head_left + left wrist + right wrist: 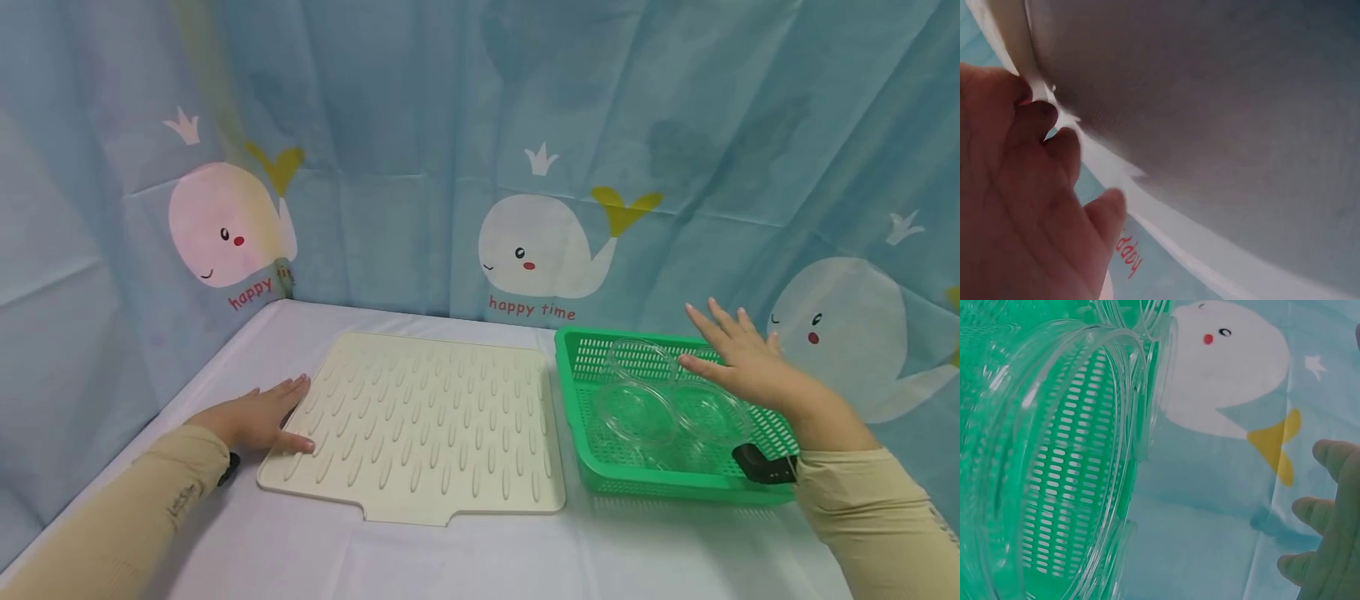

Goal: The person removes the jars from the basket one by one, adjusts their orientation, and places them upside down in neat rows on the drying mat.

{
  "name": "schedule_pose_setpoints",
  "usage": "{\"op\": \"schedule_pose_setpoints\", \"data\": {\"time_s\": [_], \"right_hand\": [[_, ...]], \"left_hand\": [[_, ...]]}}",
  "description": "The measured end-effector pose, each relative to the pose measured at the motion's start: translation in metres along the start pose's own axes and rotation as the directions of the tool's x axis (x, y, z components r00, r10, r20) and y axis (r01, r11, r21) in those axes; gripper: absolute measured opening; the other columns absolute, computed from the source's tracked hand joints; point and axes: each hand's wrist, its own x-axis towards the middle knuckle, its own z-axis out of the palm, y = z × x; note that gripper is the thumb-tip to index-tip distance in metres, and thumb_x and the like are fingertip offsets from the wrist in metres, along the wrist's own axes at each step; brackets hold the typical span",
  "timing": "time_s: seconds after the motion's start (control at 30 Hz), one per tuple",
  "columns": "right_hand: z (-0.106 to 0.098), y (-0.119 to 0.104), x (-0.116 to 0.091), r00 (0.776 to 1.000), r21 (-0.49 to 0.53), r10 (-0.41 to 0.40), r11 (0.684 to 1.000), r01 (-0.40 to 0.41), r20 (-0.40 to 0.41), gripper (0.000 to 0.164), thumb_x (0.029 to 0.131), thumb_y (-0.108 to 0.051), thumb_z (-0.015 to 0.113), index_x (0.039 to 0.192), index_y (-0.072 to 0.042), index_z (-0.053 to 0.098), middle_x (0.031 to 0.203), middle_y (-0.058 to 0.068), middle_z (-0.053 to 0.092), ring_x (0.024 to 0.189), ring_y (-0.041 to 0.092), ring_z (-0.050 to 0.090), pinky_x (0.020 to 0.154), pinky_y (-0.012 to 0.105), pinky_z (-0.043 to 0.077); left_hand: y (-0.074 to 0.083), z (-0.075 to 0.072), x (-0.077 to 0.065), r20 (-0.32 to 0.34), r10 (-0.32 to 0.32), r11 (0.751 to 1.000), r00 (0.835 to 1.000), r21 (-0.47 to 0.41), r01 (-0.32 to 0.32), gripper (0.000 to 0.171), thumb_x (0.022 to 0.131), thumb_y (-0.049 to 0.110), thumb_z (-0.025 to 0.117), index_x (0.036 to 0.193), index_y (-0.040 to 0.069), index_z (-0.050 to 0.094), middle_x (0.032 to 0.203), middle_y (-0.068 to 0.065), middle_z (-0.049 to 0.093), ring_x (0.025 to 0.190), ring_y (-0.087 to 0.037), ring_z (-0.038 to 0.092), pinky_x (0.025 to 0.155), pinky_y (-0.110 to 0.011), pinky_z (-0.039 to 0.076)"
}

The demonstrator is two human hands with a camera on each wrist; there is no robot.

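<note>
A cream draining board (427, 417) with raised oval ridges and a short tab at its front lies flat on the table. My left hand (258, 421) is at the board's left edge, palm down, thumb stretched over the ridged surface. In the left wrist view, that hand (1029, 175) has its fingers loosely bent, with nothing between them. Over the right part of a green plastic basket (675, 483), my right hand (757, 375) hovers with spread fingers, empty. Several clear round bowls (637, 412) sit inside the basket; their rims (1132, 394) fill the left of the right wrist view.
A white cloth (405, 562) covers the table. Behind hangs a light blue curtain (390, 233) printed with whales, meeting the table's back and left edges. The basket stands just right of the board, and black straps with devices (761, 464) sit at the wrists.
</note>
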Motion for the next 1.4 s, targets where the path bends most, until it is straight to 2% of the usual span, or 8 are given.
{"op": "schedule_pose_setpoints", "data": {"time_s": [0.27, 0.6, 0.77, 1.03, 1.2, 1.27, 1.33, 1.4], "right_hand": [[-0.0006, -0.0007, 0.0000, 1.000, 0.007, -0.006, 1.000, 0.006, -0.003, 0.080, 0.091, -0.049, 0.047, 0.148, -0.023, -0.005, 0.151, 0.016, -0.015, 0.130, 0.049, -0.019, 0.089, 0.074, -0.015], [-0.0001, -0.0015, -0.0006, 0.999, 0.062, -0.010, 0.998, 0.007, 0.042, 0.080, 0.092, -0.048, 0.046, 0.147, -0.024, -0.006, 0.151, 0.015, -0.014, 0.131, 0.046, -0.021, 0.090, 0.074, -0.012], [-0.0020, 0.0002, -0.0003, 0.998, 0.102, -0.042, 0.994, 0.038, 0.040, 0.080, 0.092, -0.045, 0.049, 0.147, -0.026, -0.005, 0.152, 0.017, -0.011, 0.131, 0.044, -0.022, 0.090, 0.074, -0.012], [-0.0067, -0.0006, -0.0039, 0.992, 0.254, -0.118, 0.961, 0.106, 0.033, 0.079, 0.091, -0.034, 0.056, 0.147, -0.033, -0.001, 0.153, 0.010, -0.008, 0.135, 0.037, -0.020, 0.090, 0.076, 0.007], [-0.0057, -0.0016, -0.0059, 0.988, 0.335, -0.152, 0.933, 0.132, 0.033, 0.079, 0.091, -0.028, 0.057, 0.145, -0.039, 0.000, 0.154, 0.007, -0.003, 0.136, 0.045, -0.001, 0.090, 0.072, 0.020], [-0.0047, -0.0025, -0.0064, 0.984, 0.376, -0.176, 0.914, 0.151, 0.033, 0.078, 0.092, -0.024, 0.056, 0.146, -0.038, 0.001, 0.154, 0.008, 0.000, 0.133, 0.049, 0.008, 0.089, 0.070, 0.025], [-0.0036, -0.0031, -0.0065, 0.979, 0.410, -0.203, 0.896, 0.172, 0.033, 0.076, 0.093, -0.020, 0.055, 0.146, -0.036, 0.003, 0.153, 0.010, 0.006, 0.132, 0.048, 0.015, 0.093, 0.058, 0.035], [-0.0022, -0.0031, -0.0065, 0.972, 0.439, -0.234, 0.877, 0.197, 0.032, 0.074, 0.093, -0.017, 0.053, 0.147, -0.032, 0.005, 0.152, 0.014, 0.013, 0.135, 0.032, 0.023, 0.092, 0.041, 0.043]], "left_hand": [[0.0029, 0.0012, -0.0015, 0.042, 0.029, 0.998, 0.999, -0.061, -0.027, 0.122, 0.066, 0.073, 0.057, 0.142, -0.009, 0.010, 0.145, -0.032, 0.013, 0.132, -0.048, 0.014, 0.103, -0.063, 0.015], [0.0057, -0.0017, -0.0010, 0.072, 0.016, 0.993, 0.997, -0.114, -0.008, 0.122, 0.065, 0.071, 0.059, 0.144, -0.005, 0.006, 0.147, -0.030, 0.012, 0.134, -0.046, 0.011, 0.104, -0.062, 0.013], [0.0043, -0.0002, 0.0008, 0.075, 0.011, 0.992, 0.997, -0.124, -0.001, 0.123, 0.064, 0.071, 0.060, 0.144, -0.005, 0.006, 0.148, -0.028, 0.010, 0.134, -0.045, 0.010, 0.104, -0.062, 0.012], [0.0073, -0.0012, 0.0001, 0.093, -0.002, 0.991, 0.996, -0.134, 0.014, 0.124, 0.064, 0.070, 0.061, 0.144, -0.006, 0.005, 0.148, -0.029, 0.009, 0.134, -0.045, 0.008, 0.105, -0.062, 0.011], [0.0079, -0.0011, -0.0002, 0.099, -0.013, 0.991, 0.995, -0.134, 0.027, 0.124, 0.063, 0.070, 0.062, 0.144, -0.006, 0.005, 0.147, -0.029, 0.009, 0.134, -0.046, 0.009, 0.104, -0.062, 0.011], [0.0078, -0.0006, 0.0001, 0.099, -0.018, 0.990, 0.995, -0.135, 0.032, 0.124, 0.063, 0.070, 0.062, 0.144, -0.005, 0.005, 0.147, -0.030, 0.009, 0.134, -0.046, 0.009, 0.103, -0.063, 0.011], [0.0075, -0.0002, 0.0006, 0.099, -0.024, 0.990, 0.995, -0.136, 0.038, 0.125, 0.062, 0.070, 0.062, 0.144, -0.005, 0.005, 0.147, -0.030, 0.009, 0.134, -0.046, 0.009, 0.103, -0.063, 0.012], [0.0072, 0.0000, 0.0008, 0.097, -0.024, 0.989, 0.995, -0.140, 0.038, 0.125, 0.062, 0.070, 0.062, 0.144, -0.005, 0.005, 0.147, -0.030, 0.010, 0.134, -0.046, 0.009, 0.103, -0.063, 0.012]]}}
